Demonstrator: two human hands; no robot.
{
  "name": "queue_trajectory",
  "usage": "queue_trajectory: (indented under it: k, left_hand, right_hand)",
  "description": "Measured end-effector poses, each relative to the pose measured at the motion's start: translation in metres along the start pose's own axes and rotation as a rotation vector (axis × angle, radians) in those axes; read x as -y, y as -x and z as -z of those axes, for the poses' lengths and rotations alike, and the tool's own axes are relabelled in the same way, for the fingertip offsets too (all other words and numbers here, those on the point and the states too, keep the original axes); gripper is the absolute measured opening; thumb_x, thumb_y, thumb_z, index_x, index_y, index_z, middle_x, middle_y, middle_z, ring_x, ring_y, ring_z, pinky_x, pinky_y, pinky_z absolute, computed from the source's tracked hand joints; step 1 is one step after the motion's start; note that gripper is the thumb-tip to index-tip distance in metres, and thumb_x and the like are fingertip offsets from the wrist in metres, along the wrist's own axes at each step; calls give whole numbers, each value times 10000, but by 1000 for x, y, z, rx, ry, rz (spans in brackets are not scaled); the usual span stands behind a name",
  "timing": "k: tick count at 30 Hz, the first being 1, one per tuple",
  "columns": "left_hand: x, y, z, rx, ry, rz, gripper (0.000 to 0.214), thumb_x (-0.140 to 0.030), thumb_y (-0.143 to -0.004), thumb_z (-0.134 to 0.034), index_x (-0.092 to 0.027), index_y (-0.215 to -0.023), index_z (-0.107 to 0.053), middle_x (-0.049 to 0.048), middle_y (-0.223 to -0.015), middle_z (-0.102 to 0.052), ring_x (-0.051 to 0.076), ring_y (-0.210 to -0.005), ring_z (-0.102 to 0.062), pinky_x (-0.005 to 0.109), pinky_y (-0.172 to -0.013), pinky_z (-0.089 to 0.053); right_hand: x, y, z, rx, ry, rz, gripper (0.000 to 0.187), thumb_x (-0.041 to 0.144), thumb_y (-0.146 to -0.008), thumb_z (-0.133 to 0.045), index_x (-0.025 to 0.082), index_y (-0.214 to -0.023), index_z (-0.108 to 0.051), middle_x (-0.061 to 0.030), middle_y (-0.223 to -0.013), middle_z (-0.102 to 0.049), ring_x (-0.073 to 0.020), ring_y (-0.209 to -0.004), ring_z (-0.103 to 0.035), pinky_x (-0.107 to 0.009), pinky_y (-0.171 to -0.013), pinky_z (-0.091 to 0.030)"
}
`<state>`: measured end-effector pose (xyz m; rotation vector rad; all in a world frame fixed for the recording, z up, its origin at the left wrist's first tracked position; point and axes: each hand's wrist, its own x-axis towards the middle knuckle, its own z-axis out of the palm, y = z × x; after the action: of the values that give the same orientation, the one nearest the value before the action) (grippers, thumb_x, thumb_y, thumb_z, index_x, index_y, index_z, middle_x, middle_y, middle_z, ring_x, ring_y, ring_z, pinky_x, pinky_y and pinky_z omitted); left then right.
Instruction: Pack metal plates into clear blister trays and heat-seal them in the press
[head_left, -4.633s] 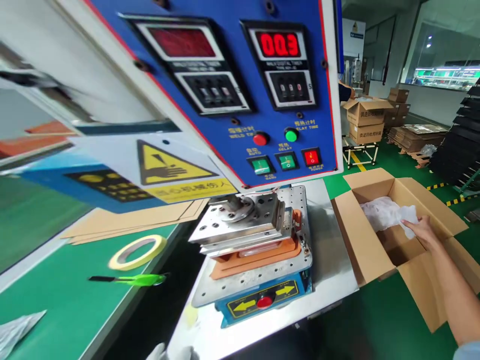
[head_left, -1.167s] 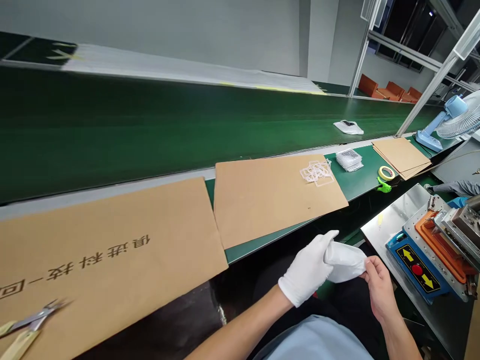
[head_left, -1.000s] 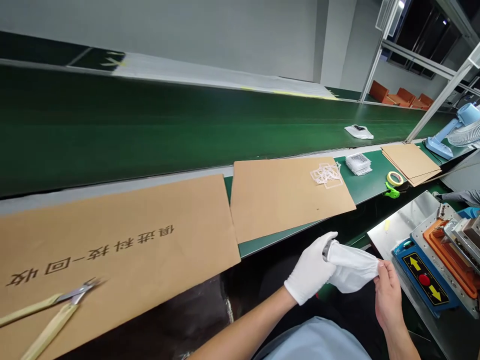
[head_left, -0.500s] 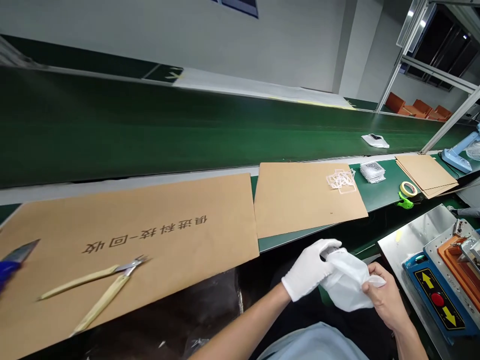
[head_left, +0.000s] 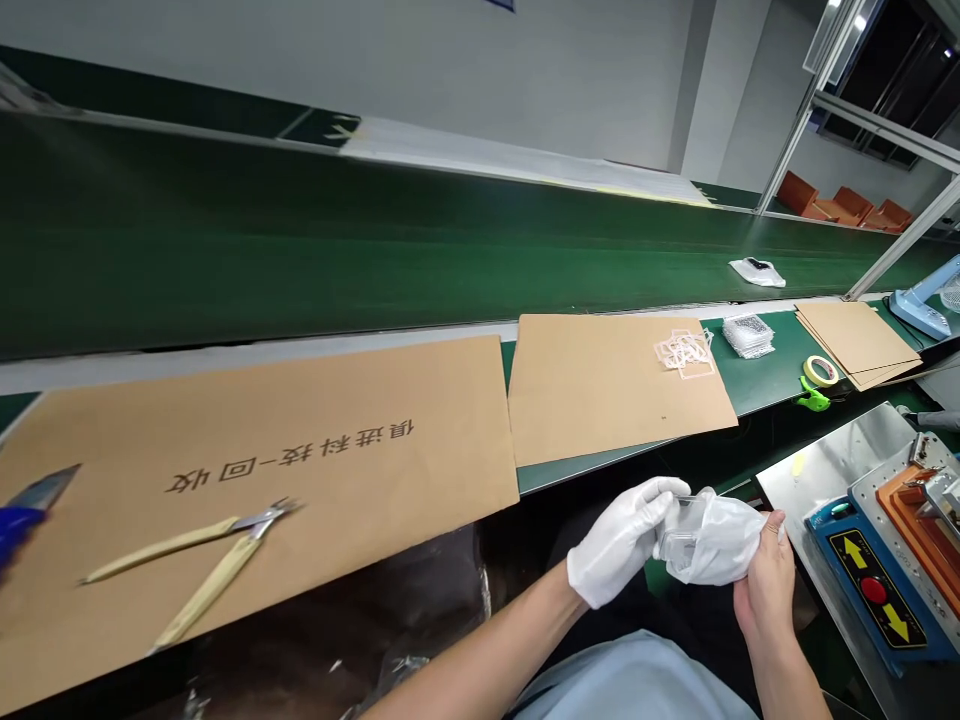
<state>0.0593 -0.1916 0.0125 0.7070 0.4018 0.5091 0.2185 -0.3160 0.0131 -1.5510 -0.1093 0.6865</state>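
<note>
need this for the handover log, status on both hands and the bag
Gloved left hand gripping clear item. Bare right hand holding white bag, item partly inside. Machine at right, not blocking the hands.

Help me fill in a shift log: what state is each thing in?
White bag, partly around a clear item
Left hand, gloved, gripping that item
Right hand, bare, gripping the bag
Yellow-handled cutters, handles spread
Tape roll, flat
Printed cardboard, flat
White frames, loosely heaped
Blue-handled blade, uncovered
Red button, cannot tell

From the head, we look forward and down, our left hand (head_left: 616, 545) and right hand (head_left: 766, 578) near. The wall (head_left: 450, 75) lies well beyond.
</note>
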Motion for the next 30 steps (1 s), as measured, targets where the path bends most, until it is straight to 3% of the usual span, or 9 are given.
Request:
queue_trajectory:
  k: [4, 7, 9, 13, 16, 19, 21, 24, 30]
  left_hand:
    - [9, 4, -1, -16, 24, -41, 406, -563, -962, -744, -173, -1071, -710, -27, -701, -542, 105, -572, -488, 244, -560, -410]
    - [8, 13, 2, 81, -89, -69, 462, -603, -950, -748, -144, -1001, -729, 4, -705, -598, 113, -567, -525, 254, -557, -418]
    - [4, 17, 3, 120, -106, -88, 473, -603, -922, -784, -134, -962, -735, 16, -704, -622, 113, -559, -531, 258, -561, -418]
    - [-2, 16, 1, 44, -34, -190, 421, -563, -923, -803, -152, -945, -715, 1, -668, -617, 117, -564, -540, 251, -561, -423]
    - [0, 8, -3, -31, 27, -181, 391, -537, -954, -778, -158, -1003, -691, -17, -658, -604, 104, -527, -527, 239, -537, -417]
    - [6, 0, -3, -196, 166, -151, 369, -478, -956, -786, -176, -1123, -654, -39, -698, -594, 98, -513, -526, 233, -511, -428]
    - [10, -4, -2, -253, 263, -109, 398, -451, -931, -816, -189, -1167, -632, -47, -701, -582, 110, -532, -544, 235, -510, -453]
    - [7, -4, -1, -269, 350, -122, 358, -409, -940, -811, -212, -1172, -622, -57, -664, -559, 120, -547, -561, 241, -539, -488]
    - [-33, -19, 12, -391, 486, -345, 180, -205, -979, -731, -215, -1139, -649, -30, -789, -588, 122, -686, -623, 225, -584, -517]
  right_hand:
    - [-6, -7, 4, -25, 13, 33, 604, 855, -956, -492, 266, -986, -622, -62, -893, -758, -274, -817, -729, -360, -648, -567]
    - [-11, -9, 6, 122, 51, 94, 559, 809, -954, -570, 271, -807, -524, 30, -677, -597, -179, -595, -569, -300, -551, -482]
    - [-12, -9, 5, 140, 44, 72, 571, 800, -935, -614, 266, -776, -492, 48, -647, -544, -160, -563, -526, -290, -541, -477]
    - [-5, -9, 2, -15, -46, 24, 584, 848, -907, -607, 267, -871, -556, 2, -742, -645, -221, -697, -663, -336, -637, -577]
    - [1, -9, 1, -59, -80, 89, 592, 847, -944, -546, 257, -956, -605, -28, -790, -697, -253, -778, -717, -372, -721, -614]
    - [6, -8, 1, -142, -147, 235, 698, 841, -986, -461, 226, -1262, -644, -102, -1032, -790, -301, -981, -765, -418, -854, -629]
    - [7, -7, 2, -114, -164, 256, 757, 830, -989, -471, 222, -1421, -604, -128, -1167, -798, -314, -1048, -770, -421, -861, -636]
    - [8, -9, 3, -58, -131, 172, 837, 830, -990, -454, 200, -1530, -557, -154, -1222, -798, -329, -1072, -784, -448, -880, -653]
    - [-4, -12, 17, -178, -128, -16, 937, 845, -969, -477, 129, -1571, -526, -192, -1217, -806, -354, -1119, -789, -471, -940, -658]
